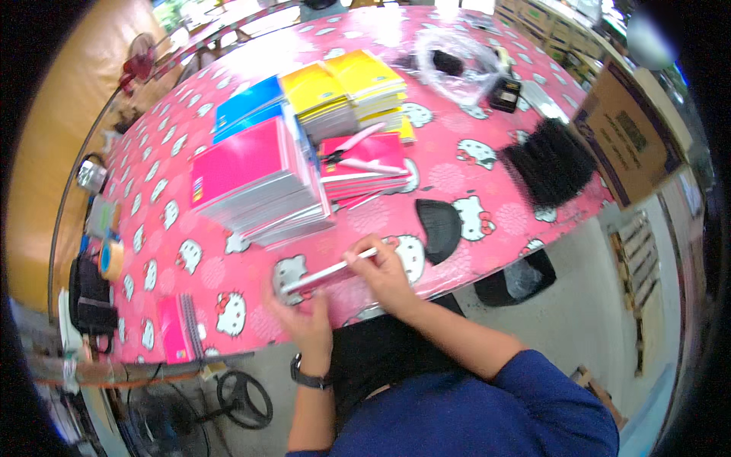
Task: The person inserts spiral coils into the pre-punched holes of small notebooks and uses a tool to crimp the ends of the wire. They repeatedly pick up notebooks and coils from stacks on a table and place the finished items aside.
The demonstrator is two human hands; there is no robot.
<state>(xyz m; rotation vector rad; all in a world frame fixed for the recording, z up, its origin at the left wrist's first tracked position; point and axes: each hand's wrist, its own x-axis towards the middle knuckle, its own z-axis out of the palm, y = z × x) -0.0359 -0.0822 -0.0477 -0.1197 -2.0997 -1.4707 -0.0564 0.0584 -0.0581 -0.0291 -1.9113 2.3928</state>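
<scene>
Above the near edge of the table, a thin pink notebook [332, 276] is seen nearly edge-on, its white page edge up. My left hand [303, 314], a dark watch on its wrist, holds the left end between thumb and fingers. At the other end, my right hand [383, 276] grips the top edge with its fingertips. Just beyond stands a tall stack of pink notebooks [244, 164]. Beside it, pink-handled scissors [356, 158] lie on a lower pink stack [365, 177]. A black half-round piece [439, 231] lies right of my right hand.
Blue notebooks [247, 107] and yellow notebooks [316, 91] stand behind. Black binding coils [550, 164] lie by a cardboard box [628, 137] at right. Clear plastic wrap [464, 72] is farther back. A spiral notebook [179, 327] lies near left; a fan [164, 419] stands below the table.
</scene>
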